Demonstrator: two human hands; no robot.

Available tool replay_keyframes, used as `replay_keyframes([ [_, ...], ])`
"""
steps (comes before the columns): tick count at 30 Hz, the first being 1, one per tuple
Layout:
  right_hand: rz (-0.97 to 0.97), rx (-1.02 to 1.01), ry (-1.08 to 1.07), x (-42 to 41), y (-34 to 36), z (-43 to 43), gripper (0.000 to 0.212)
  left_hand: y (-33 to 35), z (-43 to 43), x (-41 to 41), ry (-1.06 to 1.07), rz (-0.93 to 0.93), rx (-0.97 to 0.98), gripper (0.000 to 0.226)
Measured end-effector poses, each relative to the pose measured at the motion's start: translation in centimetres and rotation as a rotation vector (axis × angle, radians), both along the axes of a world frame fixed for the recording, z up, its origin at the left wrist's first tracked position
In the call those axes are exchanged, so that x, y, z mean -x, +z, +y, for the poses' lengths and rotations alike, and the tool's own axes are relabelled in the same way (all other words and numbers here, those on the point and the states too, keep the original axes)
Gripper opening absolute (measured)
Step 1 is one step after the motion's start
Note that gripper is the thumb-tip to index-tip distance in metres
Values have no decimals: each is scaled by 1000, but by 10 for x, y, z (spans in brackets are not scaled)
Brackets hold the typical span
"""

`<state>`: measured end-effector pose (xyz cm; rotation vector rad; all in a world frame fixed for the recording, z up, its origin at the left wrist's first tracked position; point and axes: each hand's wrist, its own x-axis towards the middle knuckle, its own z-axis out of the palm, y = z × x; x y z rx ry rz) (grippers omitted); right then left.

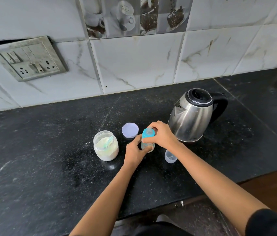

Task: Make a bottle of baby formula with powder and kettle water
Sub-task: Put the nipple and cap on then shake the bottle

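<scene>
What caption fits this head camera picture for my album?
Left hand holds the baby bottle while right hand grips its blue collar, between open powder jar and kettle.

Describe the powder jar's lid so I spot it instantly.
Find the steel kettle on the black counter. Left of its base, just behind the open powder jar, lies the lid. It is a flat, pale lilac disc, unlike the clear cup-shaped cap nearby.

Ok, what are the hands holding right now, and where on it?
The small clear baby bottle: left hand grips its body, right hand its blue teat collar.
</scene>
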<state>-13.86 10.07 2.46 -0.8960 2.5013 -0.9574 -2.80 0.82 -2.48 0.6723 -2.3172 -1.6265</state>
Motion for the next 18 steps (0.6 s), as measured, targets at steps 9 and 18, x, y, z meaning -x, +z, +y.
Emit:
replay_keyframes([
  [9,-76,1,336,16,19,12,55,-4,-2,1,-3,-8,27,54],
  [18,-50,4,204,12,13,9,46,-3,-1,0,7,-12,12,55],
])
